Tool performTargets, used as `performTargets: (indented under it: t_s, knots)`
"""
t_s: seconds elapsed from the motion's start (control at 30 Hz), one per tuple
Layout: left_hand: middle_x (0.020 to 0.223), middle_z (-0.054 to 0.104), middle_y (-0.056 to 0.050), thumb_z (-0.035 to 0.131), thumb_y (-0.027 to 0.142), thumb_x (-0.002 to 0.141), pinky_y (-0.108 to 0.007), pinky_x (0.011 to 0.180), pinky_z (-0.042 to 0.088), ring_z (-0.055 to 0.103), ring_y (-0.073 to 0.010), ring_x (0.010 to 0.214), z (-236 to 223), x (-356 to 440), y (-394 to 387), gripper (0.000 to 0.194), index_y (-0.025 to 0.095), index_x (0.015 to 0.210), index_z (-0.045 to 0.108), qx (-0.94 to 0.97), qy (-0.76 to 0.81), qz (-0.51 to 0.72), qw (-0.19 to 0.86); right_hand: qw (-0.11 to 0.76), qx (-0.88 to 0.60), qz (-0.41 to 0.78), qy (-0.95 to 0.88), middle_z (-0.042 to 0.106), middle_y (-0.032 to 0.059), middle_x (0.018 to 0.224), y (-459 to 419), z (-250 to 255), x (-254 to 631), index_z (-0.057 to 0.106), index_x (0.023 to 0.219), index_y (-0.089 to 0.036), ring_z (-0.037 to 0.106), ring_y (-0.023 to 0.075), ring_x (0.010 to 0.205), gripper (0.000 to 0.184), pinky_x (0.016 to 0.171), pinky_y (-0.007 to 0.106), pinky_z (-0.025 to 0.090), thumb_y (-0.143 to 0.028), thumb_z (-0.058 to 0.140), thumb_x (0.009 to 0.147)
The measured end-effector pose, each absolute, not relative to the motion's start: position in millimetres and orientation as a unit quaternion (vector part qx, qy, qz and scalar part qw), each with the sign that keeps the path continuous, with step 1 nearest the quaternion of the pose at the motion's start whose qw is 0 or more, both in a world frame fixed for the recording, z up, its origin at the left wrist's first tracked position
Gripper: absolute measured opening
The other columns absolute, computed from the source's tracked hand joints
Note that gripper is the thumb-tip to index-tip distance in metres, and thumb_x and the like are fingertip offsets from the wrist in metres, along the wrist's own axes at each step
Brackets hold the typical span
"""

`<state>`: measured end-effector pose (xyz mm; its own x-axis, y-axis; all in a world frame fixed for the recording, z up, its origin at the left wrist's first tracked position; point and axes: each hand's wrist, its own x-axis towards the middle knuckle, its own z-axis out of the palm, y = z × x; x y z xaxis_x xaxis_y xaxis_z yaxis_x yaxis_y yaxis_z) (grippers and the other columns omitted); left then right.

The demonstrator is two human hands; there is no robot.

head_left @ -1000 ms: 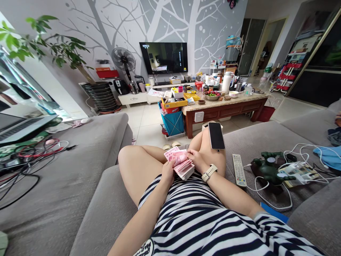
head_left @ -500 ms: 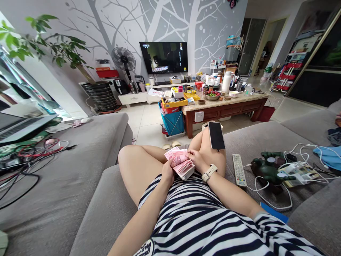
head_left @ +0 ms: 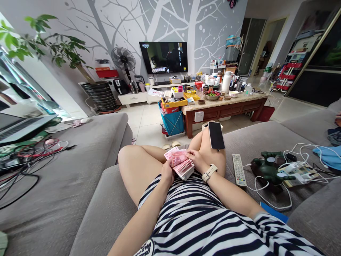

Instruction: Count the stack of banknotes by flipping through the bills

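Note:
Over my lap is a thick stack of pink banknotes [head_left: 181, 165], bent and fanned so that the edges of many notes show at the lower right. My left hand [head_left: 167, 172] is closed around the near left side of the stack, thumb on top. At the upper right edge of the notes, my right hand [head_left: 196, 159] pinches the top notes between thumb and fingers; a cream watch is on that wrist. A black-screened phone [head_left: 216, 136] rests on my right leg, just beyond the right hand.
On the sofa to the right lie a remote control [head_left: 239, 170], a dark green figure [head_left: 269, 169] and a power strip [head_left: 298, 174] with white cables. Tangled cables [head_left: 34, 156] and a laptop [head_left: 21, 126] are at left. A cluttered coffee table [head_left: 226, 110] stands ahead.
Both hands stay nearly in place on the banknotes. The top notes and the fanned edges have shifted very slightly.

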<state>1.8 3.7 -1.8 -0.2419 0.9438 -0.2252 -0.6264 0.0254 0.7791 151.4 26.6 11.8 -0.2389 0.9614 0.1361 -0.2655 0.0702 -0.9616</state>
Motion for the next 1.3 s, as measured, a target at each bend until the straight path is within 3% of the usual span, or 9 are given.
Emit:
performTargets:
  t_s: [0.4, 0.77, 0.93, 1.1, 1.3]
  knots:
    - [0.084, 0.073, -0.011, 0.061, 0.020, 0.070, -0.038, 0.081, 0.055, 0.069, -0.0272, 0.086, -9.4, -1.5, 6.2, 0.020, 0.009, 0.084, 0.070, 0.218, 0.408, 0.661, 0.591, 0.513, -0.333, 0.597, -0.520, 0.058, -0.0005, 0.070, 26.9, 12.6, 152.1, 0.061, 0.074, -0.017, 0.049, 0.0130, 0.064, 0.029, 0.063, 0.026, 0.039, -0.045, 0.069, 0.069]
    - [0.074, 0.071, -0.008, 0.061, 0.020, 0.069, -0.036, 0.075, 0.056, 0.069, -0.0239, 0.075, -10.5, -1.1, 4.1, 0.013, 0.011, 0.075, 0.069, 0.229, 0.421, 0.661, 0.577, 0.516, -0.327, 0.599, -0.518, 0.055, -0.0020, 0.065, 27.6, 9.3, 151.6, 0.060, 0.072, -0.017, 0.045, 0.0111, 0.058, 0.030, 0.058, 0.025, 0.036, -0.046, 0.068, 0.072]
    - [0.081, 0.072, -0.010, 0.062, 0.022, 0.072, -0.036, 0.076, 0.056, 0.069, -0.0237, 0.077, -12.4, -0.7, 5.4, 0.018, 0.009, 0.083, 0.068, 0.206, 0.418, 0.663, 0.586, 0.494, -0.331, 0.622, -0.510, 0.053, -0.0018, 0.058, 29.6, 6.9, 150.8, 0.056, 0.069, -0.019, 0.043, 0.0111, 0.052, 0.032, 0.053, 0.026, 0.034, -0.049, 0.061, 0.076]
    - [0.086, 0.072, -0.012, 0.064, 0.024, 0.072, -0.037, 0.076, 0.055, 0.069, -0.0246, 0.079, -14.8, -1.5, 6.8, 0.021, 0.008, 0.086, 0.068, 0.216, 0.412, 0.663, 0.587, 0.505, -0.332, 0.605, -0.519, 0.054, -0.0014, 0.059, 32.0, 5.9, 150.1, 0.055, 0.066, -0.018, 0.045, 0.0114, 0.055, 0.029, 0.057, 0.026, 0.036, -0.044, 0.067, 0.072]
    - [0.075, 0.070, -0.008, 0.072, 0.029, 0.065, -0.032, 0.069, 0.053, 0.065, -0.0204, 0.069, -10.6, -3.2, 4.0, 0.022, 0.010, 0.076, 0.068, 0.268, 0.421, 0.643, 0.581, 0.504, -0.368, 0.594, -0.507, 0.057, -0.0014, 0.069, 30.4, 12.2, 149.9, 0.058, 0.077, -0.017, 0.049, 0.0126, 0.063, 0.033, 0.061, 0.026, 0.039, -0.042, 0.075, 0.064]
